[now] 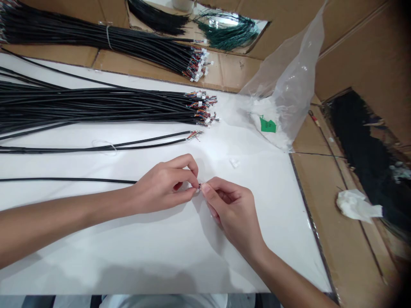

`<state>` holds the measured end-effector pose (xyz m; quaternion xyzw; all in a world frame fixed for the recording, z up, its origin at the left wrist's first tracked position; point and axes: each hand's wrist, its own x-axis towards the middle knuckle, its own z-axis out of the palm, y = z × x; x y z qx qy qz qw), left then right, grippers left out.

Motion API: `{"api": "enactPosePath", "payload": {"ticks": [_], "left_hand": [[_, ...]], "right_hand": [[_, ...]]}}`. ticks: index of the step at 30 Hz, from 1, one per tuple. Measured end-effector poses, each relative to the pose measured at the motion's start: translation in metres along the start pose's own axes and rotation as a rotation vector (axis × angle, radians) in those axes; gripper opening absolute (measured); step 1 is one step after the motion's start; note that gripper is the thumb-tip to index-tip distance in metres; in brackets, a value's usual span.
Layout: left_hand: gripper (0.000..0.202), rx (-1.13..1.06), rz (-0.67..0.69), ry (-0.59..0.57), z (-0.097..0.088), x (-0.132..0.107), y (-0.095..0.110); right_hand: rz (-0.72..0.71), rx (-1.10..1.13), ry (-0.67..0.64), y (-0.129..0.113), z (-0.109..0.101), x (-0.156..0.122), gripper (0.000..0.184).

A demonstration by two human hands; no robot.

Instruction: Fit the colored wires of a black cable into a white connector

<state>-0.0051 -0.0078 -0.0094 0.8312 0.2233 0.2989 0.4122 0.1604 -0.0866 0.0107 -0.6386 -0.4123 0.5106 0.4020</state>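
A single black cable runs in from the left edge and passes under my left hand. My left thumb and fingers pinch the thin wires at the cable's end. Fingertip to fingertip with it, my right hand is closed in a pinch at the same spot. Between the two hands a tiny bit of wire ends shows; whether a connector is in the right fingers is hidden. A few small white connectors lie on the white table just beyond my right hand.
Black cables with coloured wire ends lie in a pile behind my hands. A tied cable bundle rests on cardboard at the back. An open plastic bag of white pieces stands back right. Crumpled white paper lies on the right-hand cardboard.
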Motion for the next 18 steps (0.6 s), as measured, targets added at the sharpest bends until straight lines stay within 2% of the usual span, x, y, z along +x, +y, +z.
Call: {"api": "enactPosePath", "payload": {"ticks": [5,11,14,18], "left_hand": [[0.01,-0.023,-0.017,-0.002,0.001,0.001,0.0],[0.009,-0.01,-0.002,0.034,0.003,0.003,-0.002],[0.01,0.089,0.017,0.044,0.004,0.002,-0.002],[0.027,0.339,-0.002,0.011,0.003,0.001,0.001]], "right_hand": [[-0.043,-0.119,0.053,0.0,0.001,0.001,0.029],[-0.007,-0.014,-0.013,0.004,-0.006,0.005,0.032],[-0.012,0.035,-0.034,0.006,-0.011,0.012,0.033],[-0.049,0.091,0.006,0.001,-0.02,0.021,0.033]]}}
